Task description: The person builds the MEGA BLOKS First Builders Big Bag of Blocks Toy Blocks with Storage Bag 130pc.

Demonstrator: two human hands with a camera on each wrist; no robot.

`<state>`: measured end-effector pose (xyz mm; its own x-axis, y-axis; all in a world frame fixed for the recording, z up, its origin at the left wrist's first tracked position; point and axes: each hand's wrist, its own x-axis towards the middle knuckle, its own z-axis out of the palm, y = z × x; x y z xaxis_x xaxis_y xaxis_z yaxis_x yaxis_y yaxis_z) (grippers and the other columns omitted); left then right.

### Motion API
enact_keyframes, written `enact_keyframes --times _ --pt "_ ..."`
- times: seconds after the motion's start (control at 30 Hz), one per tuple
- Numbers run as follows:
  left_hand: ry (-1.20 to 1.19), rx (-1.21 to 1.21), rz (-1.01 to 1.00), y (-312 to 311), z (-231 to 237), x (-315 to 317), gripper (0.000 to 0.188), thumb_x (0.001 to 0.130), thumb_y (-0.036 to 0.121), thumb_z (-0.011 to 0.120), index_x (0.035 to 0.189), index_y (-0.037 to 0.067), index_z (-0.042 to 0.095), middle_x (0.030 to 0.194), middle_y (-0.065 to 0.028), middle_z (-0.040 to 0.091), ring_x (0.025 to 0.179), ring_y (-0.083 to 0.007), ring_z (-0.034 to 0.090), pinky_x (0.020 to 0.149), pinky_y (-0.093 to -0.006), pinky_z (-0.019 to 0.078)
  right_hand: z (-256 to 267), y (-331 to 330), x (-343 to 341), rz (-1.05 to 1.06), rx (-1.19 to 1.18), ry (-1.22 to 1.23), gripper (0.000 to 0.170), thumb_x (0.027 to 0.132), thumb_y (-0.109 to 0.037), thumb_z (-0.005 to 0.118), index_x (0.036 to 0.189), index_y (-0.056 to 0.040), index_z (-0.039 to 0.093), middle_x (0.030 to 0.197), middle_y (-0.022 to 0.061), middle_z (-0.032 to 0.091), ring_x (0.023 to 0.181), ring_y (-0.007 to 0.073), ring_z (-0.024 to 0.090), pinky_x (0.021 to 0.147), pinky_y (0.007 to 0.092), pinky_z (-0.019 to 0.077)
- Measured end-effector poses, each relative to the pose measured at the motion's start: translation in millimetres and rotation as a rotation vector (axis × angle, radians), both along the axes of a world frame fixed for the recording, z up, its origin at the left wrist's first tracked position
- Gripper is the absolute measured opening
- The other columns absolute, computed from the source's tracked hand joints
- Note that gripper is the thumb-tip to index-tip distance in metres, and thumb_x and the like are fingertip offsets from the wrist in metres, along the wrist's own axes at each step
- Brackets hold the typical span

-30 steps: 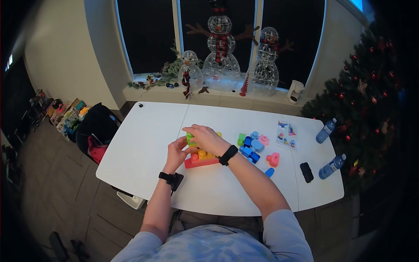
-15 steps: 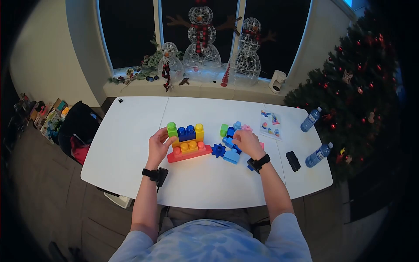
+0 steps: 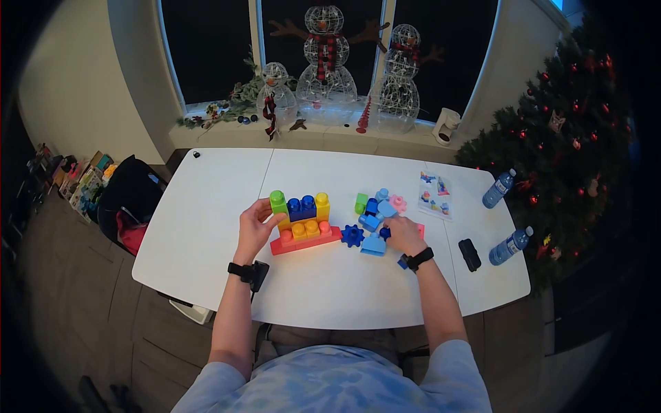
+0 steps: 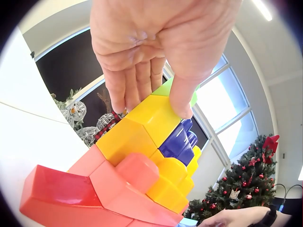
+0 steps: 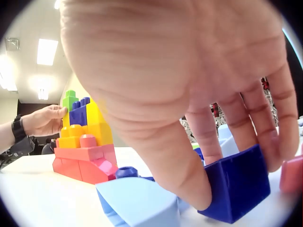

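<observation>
A built stack of toy building blocks [image 3: 306,241] stands on the table: a red base, yellow and red blocks above it, dark blue ones higher up, and a yellow and a green block [image 3: 277,199] at its top ends. My left hand [image 3: 253,230] holds the stack's left end, thumb on a yellow block [image 4: 158,113] below the green one, fingers behind. Among the loose pieces, my right hand [image 3: 406,235] grips a dark blue block [image 5: 236,184] between thumb and fingers. A light blue block [image 3: 373,246] and a dark blue gear-shaped piece [image 3: 352,235] lie between that hand and the stack.
Further loose pieces lie behind the right hand, including a green block [image 3: 361,202] and a pink gear-shaped piece [image 3: 397,204]. A picture sheet [image 3: 435,195], a black case [image 3: 469,255] and two water bottles [image 3: 511,245] are on the table's right side.
My right hand has left the top of the stack, moved right to the loose pieces and taken hold of a dark blue block. The left hand stays at the stack's left end.
</observation>
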<state>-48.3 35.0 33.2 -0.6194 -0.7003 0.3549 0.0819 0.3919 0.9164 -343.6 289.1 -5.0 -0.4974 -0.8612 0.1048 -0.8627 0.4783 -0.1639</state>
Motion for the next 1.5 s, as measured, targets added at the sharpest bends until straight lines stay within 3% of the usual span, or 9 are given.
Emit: enact_keyframes --times 0.13,0.33,0.43,0.6,0.97,1.2,1.27,1.43,1.5 --pt "-0.007 0.006 -0.001 -1 -1 0 0.038 0.088 0.005 0.078 0.122 -0.006 0.064 0.108 -0.0118 0.074 0.099 -0.0173 0.07 0.09 -0.0313 0.0567 41 1 0 -0.065 0.066 -0.01 0.035 0.069 -0.012 0.079 0.103 -0.0067 0.07 0.1 0.0123 0.072 0.098 0.0342 0.068 0.083 0.0455 0.0554" --pt "-0.035 0.024 -0.006 0 4 0 0.039 0.089 0.005 0.077 0.123 -0.006 0.064 0.109 -0.012 0.074 0.1 -0.0175 0.07 0.091 -0.0324 0.0568 126 -50 49 0.128 -0.506 -0.55 0.045 0.075 -0.014 0.081 0.114 -0.0047 0.061 0.1 0.0152 0.07 0.084 0.0288 0.072 0.076 0.0381 0.0577" --pt "-0.053 0.01 -0.006 -3 2 1 0.039 0.089 0.006 0.077 0.123 -0.007 0.063 0.109 -0.0122 0.074 0.1 -0.0177 0.07 0.092 -0.033 0.0567 123 -98 85 0.442 -0.69 -0.727 0.049 0.081 0.0 0.076 0.127 -0.0051 0.06 0.108 0.0139 0.07 0.094 0.0231 0.073 0.085 0.0351 0.0593" --pt "-0.047 0.025 -0.016 -5 -1 1 0.04 0.089 0.006 0.077 0.124 -0.006 0.062 0.108 -0.013 0.074 0.1 -0.0184 0.071 0.092 -0.033 0.0572 104 -142 114 0.574 -0.656 -0.656 0.04 0.08 -0.003 0.074 0.117 -0.003 0.061 0.109 0.0142 0.071 0.106 0.0312 0.069 0.095 0.0414 0.0535" --pt "-0.052 0.001 -0.004 0 5 -1 0.041 0.087 0.006 0.079 0.122 -0.006 0.063 0.108 -0.0129 0.074 0.101 -0.0194 0.072 0.092 -0.0333 0.0572 75 -153 108 0.462 -0.515 -0.64 0.038 0.081 -0.01 0.075 0.116 -0.0097 0.061 0.111 0.0071 0.07 0.109 0.0284 0.059 0.104 0.041 0.0391" --pt "-0.069 0.029 -0.051 -5 3 -2 0.051 0.085 0.009 0.082 0.128 -0.006 0.059 0.114 -0.0131 0.072 0.106 -0.0196 0.07 0.097 -0.0344 0.0554 88 -144 102 0.473 -0.506 -0.667 0.044 0.082 -0.008 0.079 0.121 -0.0035 0.06 0.113 0.012 0.072 0.114 0.0271 0.067 0.098 0.0397 0.0498" --pt "-0.049 0.032 -0.043 0 9 -2 0.055 0.084 0.009 0.083 0.13 -0.005 0.057 0.119 -0.0136 0.07 0.11 -0.0193 0.068 0.098 -0.0345 0.0546 95 -134 81 0.499 -0.847 -0.603 0.045 0.085 -0.016 0.078 0.124 -0.006 0.059 0.122 0.0118 0.07 0.113 0.0288 0.066 0.093 0.0382 0.0491" --pt "0.011 0.022 -0.083 -1 14 -6 0.062 0.083 0.008 0.084 0.135 -0.003 0.052 0.125 -0.0124 0.066 0.115 -0.0182 0.065 0.101 -0.0343 0.0533 93 -84 -2 0.042 -0.859 -0.527 0.036 0.085 -0.017 0.078 0.117 -0.0063 0.065 0.109 0.0115 0.074 0.104 0.0248 0.07 0.09 0.0374 0.0531" --pt "0.023 0.032 -0.123 0 15 -12 0.06 0.084 0.008 0.083 0.135 0.0 0.053 0.12 -0.009 0.066 0.111 -0.0166 0.065 0.099 -0.0329 0.0535 76 -66 -16 -0.116 -0.533 -0.397 0.027 0.085 -0.015 0.076 0.109 -0.0072 0.069 0.101 0.012 0.073 0.097 0.0269 0.071 0.084 0.04 0.0548"
